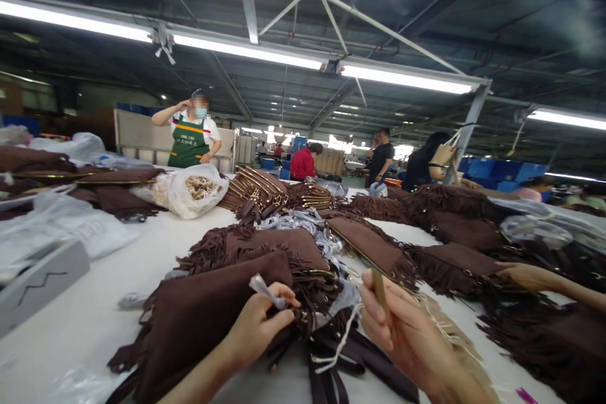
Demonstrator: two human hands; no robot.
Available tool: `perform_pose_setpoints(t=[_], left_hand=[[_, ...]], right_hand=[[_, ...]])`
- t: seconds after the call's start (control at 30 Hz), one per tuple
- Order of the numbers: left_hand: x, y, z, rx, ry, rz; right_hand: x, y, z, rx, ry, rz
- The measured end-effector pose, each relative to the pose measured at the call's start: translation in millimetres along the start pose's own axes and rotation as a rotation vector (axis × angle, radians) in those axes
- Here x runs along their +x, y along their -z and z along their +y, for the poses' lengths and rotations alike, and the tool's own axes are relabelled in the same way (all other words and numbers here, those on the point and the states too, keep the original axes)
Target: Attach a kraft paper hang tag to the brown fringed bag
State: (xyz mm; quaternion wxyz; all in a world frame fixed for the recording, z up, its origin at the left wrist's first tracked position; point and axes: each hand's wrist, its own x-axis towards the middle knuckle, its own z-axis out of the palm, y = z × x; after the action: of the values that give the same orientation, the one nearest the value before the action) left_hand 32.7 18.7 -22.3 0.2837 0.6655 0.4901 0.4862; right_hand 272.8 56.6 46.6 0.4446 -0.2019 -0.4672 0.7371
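Observation:
A dark brown bag (208, 315) lies on the white table in front of me. My left hand (258, 325) is closed in a pinch at its right edge, by small metal fittings. A translucent plastic strip (265, 290) sticks up between the thumb and fingers. To the right, my right hand (402, 328) grips a flat tan tag (379, 293) between thumb and fingers. A white string (344, 341) hangs beside that hand, over dark straps (350, 356). More tan tags with strings (449, 328) lie partly hidden behind the right wrist.
Brown fringed bags (274, 246) are heaped ahead. A plastic bag of gold-coloured pieces (201, 189) stands beyond. At left is a grey box (42, 284). A co-worker's hand (525, 274) touches bags at right. A person in a green apron (192, 136) stands across the table.

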Motion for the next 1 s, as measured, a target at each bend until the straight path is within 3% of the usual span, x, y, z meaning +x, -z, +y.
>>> perform_pose_setpoints(t=[0.1, 0.2, 0.33, 0.4, 0.5, 0.63, 0.77, 0.9, 1.0], left_hand=[[0, 2.6, 3, -0.091, 0.006, -0.007], [0, 2.9, 0, -0.072, 0.016, -0.02], [-4, 1.7, -9, 0.08, -0.236, -0.158], [-5, 0.8, -11, 0.119, -0.276, -0.234], [-6, -2.8, -7, 0.028, -0.115, -0.232], [-6, -15.5, 8, -0.258, 0.104, -0.219], [-7, -25.9, 15, -0.411, 0.209, -0.24], [-10, -19.4, 19, -0.233, 0.243, -0.191], [-14, -15.0, 25, 0.109, 0.124, -0.206]], right_hand=[[9, -3, 21, 0.059, -0.029, -0.051], [20, 3, 43, 0.09, -0.069, -0.024], [30, 10, 55, 0.173, -0.093, 0.016], [33, 9, 55, 0.214, -0.108, 0.004], [35, 6, 57, 0.242, -0.121, -0.059], [36, -2, 65, 0.2, -0.114, -0.11], [22, 3, 64, 0.157, -0.086, -0.144], [-10, 36, 46, -0.106, -0.132, -0.229], [-33, 60, 35, -0.675, -0.066, -0.147]])
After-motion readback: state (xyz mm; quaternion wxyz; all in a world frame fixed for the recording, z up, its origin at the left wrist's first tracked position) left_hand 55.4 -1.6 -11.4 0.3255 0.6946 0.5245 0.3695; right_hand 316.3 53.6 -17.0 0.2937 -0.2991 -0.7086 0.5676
